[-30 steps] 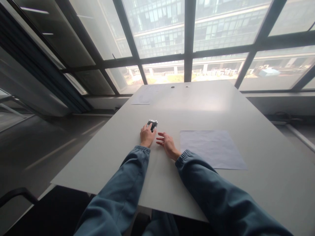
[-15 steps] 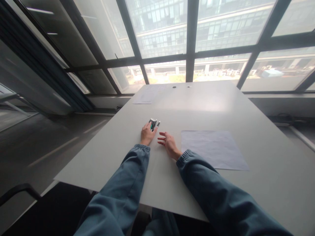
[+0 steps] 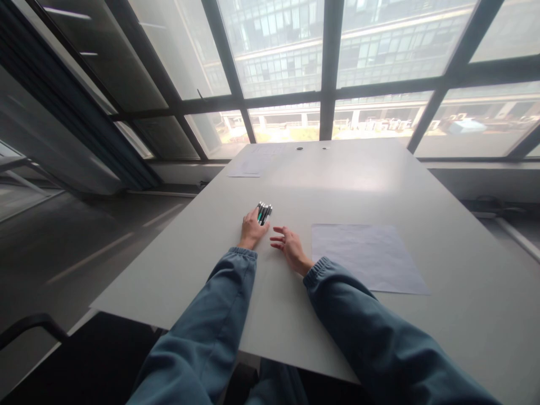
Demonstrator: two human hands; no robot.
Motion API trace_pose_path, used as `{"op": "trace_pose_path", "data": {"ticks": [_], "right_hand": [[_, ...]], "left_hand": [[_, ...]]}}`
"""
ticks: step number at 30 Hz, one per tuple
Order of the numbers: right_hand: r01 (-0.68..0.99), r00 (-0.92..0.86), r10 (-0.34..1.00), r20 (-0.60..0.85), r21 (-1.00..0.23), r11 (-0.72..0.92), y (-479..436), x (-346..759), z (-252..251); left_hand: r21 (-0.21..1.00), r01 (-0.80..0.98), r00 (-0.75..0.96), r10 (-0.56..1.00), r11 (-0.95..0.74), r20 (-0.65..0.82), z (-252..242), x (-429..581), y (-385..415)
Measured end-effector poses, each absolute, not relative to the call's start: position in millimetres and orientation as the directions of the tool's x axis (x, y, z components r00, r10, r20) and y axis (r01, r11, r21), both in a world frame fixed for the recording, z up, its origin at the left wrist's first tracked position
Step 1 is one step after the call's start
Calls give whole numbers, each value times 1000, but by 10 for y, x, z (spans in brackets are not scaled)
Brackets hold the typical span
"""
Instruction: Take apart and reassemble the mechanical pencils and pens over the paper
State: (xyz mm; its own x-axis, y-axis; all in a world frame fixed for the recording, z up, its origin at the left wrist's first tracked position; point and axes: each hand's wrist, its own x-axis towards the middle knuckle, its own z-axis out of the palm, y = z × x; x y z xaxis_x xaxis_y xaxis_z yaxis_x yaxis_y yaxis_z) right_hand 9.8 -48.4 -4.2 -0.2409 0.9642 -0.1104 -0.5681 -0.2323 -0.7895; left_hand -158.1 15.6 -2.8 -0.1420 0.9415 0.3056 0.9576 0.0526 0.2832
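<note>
Several dark pens [image 3: 265,213] with silvery ends lie side by side on the white table, a green one among them. My left hand [image 3: 251,226] is closed around the bunch, fingers along its left side and thumb at the lower right. My palm hides part of the pens. Close by on the right, my right hand [image 3: 291,247] rests on its edge with its fingers apart and nothing in them. A blank sheet of paper [image 3: 363,256] lies flat just beyond that hand to the right.
Printed papers [image 3: 248,163] lie at the far left of the table [image 3: 337,202]. Two small round fittings [image 3: 299,149] sit near its back edge, below the windows. A black chair [image 3: 84,360] stands at the front left.
The rightmost pen, which stood slightly apart and slanted, now lies close against the others. My left thumb has moved in a little. My right hand stays in place.
</note>
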Motion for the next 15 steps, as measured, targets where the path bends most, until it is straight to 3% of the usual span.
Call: {"op": "trace_pose_path", "data": {"ticks": [5,15], "right_hand": [[-562,-248,963,-109,-793,-234,-485,95,-50],[-564,-253,961,-111,-790,-240,-496,105,-45]], "left_hand": [[260,965,-109,954,34,281,-8,-1528,172],[324,945,-72,936,-47,344,8,-1672,104]]}}
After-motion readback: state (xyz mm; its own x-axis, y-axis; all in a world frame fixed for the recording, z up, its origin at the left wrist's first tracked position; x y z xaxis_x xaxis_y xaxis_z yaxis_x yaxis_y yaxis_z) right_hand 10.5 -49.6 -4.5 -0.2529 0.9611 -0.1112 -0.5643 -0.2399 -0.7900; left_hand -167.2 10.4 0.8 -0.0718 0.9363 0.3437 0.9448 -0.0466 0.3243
